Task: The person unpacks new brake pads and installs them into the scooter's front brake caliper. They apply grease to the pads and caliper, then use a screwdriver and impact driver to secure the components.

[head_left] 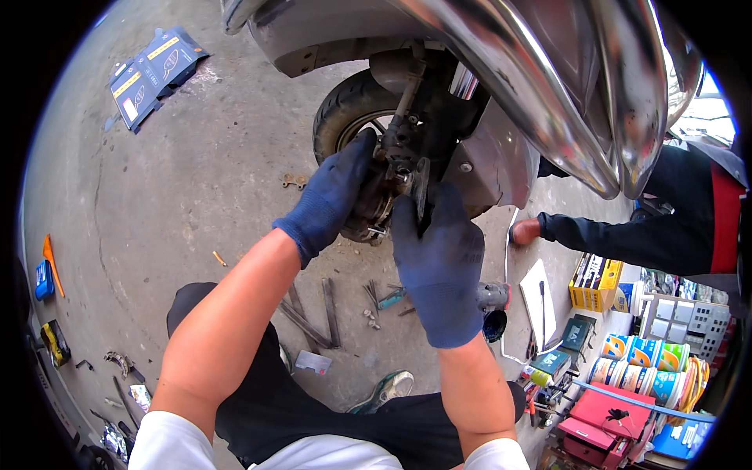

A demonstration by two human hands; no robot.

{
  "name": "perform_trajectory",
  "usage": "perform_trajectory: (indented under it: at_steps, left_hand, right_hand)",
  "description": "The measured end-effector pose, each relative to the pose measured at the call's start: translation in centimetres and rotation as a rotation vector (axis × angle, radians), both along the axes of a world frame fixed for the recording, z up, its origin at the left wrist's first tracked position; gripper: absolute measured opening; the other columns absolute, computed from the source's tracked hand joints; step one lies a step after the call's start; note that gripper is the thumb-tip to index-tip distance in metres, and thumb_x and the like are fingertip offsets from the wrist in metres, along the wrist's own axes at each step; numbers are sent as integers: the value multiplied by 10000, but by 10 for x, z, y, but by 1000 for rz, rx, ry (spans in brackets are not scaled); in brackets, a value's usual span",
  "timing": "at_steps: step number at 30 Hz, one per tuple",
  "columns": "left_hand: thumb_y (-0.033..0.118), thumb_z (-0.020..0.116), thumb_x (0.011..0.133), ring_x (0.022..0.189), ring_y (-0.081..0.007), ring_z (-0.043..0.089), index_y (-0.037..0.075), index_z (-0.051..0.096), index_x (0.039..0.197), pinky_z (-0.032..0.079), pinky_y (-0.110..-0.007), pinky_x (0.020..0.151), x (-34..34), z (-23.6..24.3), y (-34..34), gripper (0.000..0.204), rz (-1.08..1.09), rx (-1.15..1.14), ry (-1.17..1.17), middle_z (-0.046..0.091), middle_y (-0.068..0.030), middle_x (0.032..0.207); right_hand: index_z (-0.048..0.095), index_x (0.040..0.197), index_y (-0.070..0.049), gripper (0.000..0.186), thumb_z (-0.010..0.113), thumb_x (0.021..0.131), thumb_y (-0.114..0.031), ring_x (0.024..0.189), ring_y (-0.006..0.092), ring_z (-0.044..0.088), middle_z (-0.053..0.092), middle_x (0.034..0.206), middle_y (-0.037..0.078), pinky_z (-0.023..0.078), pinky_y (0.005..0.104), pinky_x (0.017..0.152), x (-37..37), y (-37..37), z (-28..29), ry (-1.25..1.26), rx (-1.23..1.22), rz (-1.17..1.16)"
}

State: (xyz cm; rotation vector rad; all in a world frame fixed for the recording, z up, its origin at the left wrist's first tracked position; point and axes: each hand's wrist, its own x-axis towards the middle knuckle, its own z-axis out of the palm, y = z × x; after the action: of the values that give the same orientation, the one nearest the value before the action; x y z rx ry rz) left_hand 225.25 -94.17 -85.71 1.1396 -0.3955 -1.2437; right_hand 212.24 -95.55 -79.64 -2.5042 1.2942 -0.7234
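Observation:
Both my hands wear blue work gloves and reach to the greasy hub and axle assembly [397, 168] beside a wheel with a black tyre [329, 117]. My left hand [329, 196] is against the assembly's left side, its fingers curled around the dark metal; their tips are partly hidden. To the right, my right hand [440, 262] pinches a dark, flat, elongated metal piece [422, 188] between thumb and fingers. That piece stands nearly upright, close to the assembly; I cannot tell if they touch. A bolt end [377, 230] sticks out below.
Chrome bars [540, 86] and grey bodywork [489, 168] overhang the work. Metal bars [330, 313] lie on the concrete floor below, near my shoe [390, 388]. A person's leg [611, 239] is at the right, above cans [642, 352] and a red toolbox [607, 415]. Flattened cardboard [157, 74] lies far left.

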Motion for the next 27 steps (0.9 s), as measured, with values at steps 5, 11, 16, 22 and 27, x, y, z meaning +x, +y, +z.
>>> perform_trajectory:
  at_steps: [5,11,16,22,27]
  left_hand:
    - [579,409,986,727,-91,558,7,674,1032,468,-246,683,0,0,2,632,-28,22,-4,664,-41,847]
    - [483,458,1007,953,-113,621,49,570,1254,504,-264,839,5,-14,0,512,-103,58,64,646,-61,1092]
    - [491,450,1007,934,-121,625,43,581,1217,510,-266,822,3,-9,2,512,-59,75,-11,643,-64,1069]
    - [611,390,975,672,-93,522,20,660,967,445,-249,623,-2,-7,1,649,-57,85,42,598,-32,760]
    - [554,498,965,889,-138,632,32,590,1178,524,-281,783,4,-17,0,571,-84,102,102,644,-70,1026]
  right_hand:
    - [517,1010,-11,208,632,876,-121,579,391,599,591,655,196,461,454,508,1,5,-2,-50,19,-9]
    - [517,998,-21,189,630,883,-121,546,373,589,580,640,183,451,443,488,4,10,-3,-28,-68,-43]
    - [522,1005,-24,183,624,885,-117,548,374,591,588,654,185,451,447,491,3,10,-1,-70,19,-65]
    - [526,1020,-19,197,624,880,-116,547,375,596,599,656,176,453,453,485,7,10,-5,-66,-165,-28]
    - [532,1018,-15,192,621,876,-109,546,380,595,604,656,177,456,454,483,11,14,-9,-23,-170,-94]
